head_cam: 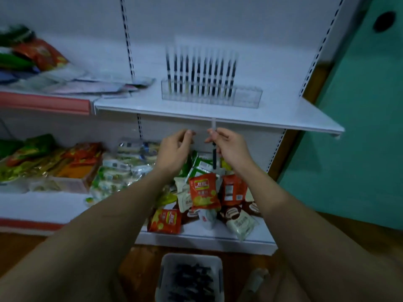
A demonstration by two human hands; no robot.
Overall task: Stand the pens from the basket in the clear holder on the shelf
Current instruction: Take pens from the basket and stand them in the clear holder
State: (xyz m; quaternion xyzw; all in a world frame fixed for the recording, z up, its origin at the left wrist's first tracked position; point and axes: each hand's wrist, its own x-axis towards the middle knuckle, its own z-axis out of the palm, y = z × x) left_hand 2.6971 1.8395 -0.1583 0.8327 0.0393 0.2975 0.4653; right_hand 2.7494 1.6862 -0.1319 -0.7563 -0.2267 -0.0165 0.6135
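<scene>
A single pen (214, 149) stands nearly upright in the air just below the front edge of the white shelf (283, 114), its pale cap end up and its dark barrel hanging down. The right hand (229, 149) pinches it near the top, fingers (214, 133) curled round the barrel. The left hand (174, 149) is raised just beside the pen, not touching it, with fingers loosely bent and holding nothing.

Above the pen, on the shelf, sits the clear holder (246, 98). A row of dark pens (198, 77) stands upright in it, filling it from its left end most of the way along; the compartment at its right end shows no pens.

Well below the held pen, on the wooden floor at the bottom of the view, is the white basket (189, 258), with a heap of dark pens (192, 280) lying inside; blur hides how many.

Behind and below the held pen, the lower shelf (196, 238) carries a jumble of snack packets (204, 190) in orange, white, brown and green. Left of the held pen, a neighbouring shelf unit holds more bags (82, 158) and flat packets (91, 83), badly blurred. Right of the shelf is a green wall (359, 127).
</scene>
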